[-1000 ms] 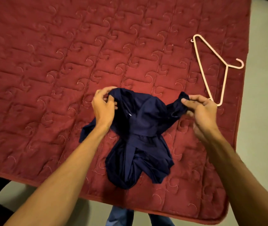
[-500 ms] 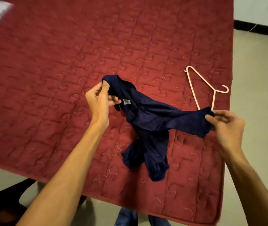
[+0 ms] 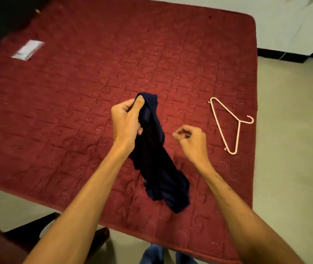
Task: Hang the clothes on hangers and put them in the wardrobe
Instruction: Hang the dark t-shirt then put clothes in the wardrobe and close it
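While the left hand [image 3: 127,121] grips the navy garment [image 3: 157,164] by one bunched end, the cloth hangs as a twisted rope over the mattress [image 3: 75,111], and whether its low end touches the quilt I cannot tell. The right hand [image 3: 192,141] is just beside it, apart from the cloth, fingers curled in with nothing visible in them.

The main risk, as I judge it, is the tangle. With neck and shoulders buried in the folds, a hanger could be pushed into a sleeve or the wrong opening, and the garment would hang crooked or slide off. A one-handed hold on a single bunch can also slip, dropping the lot in a heap. The hanger [image 3: 230,126] lies flat near the mattress's right edge, well apart from both hands. A careless reach could knock it onto the floor [image 3: 294,168].

The mattress is dark red, quilted in a swirl pattern, soft enough that things pressed on it will sink a little. A pale packet [image 3: 28,49] lies far off to the left. Beyond is a pale floor and a light wall [image 3: 275,25] with dark skirting. No wardrobe shows
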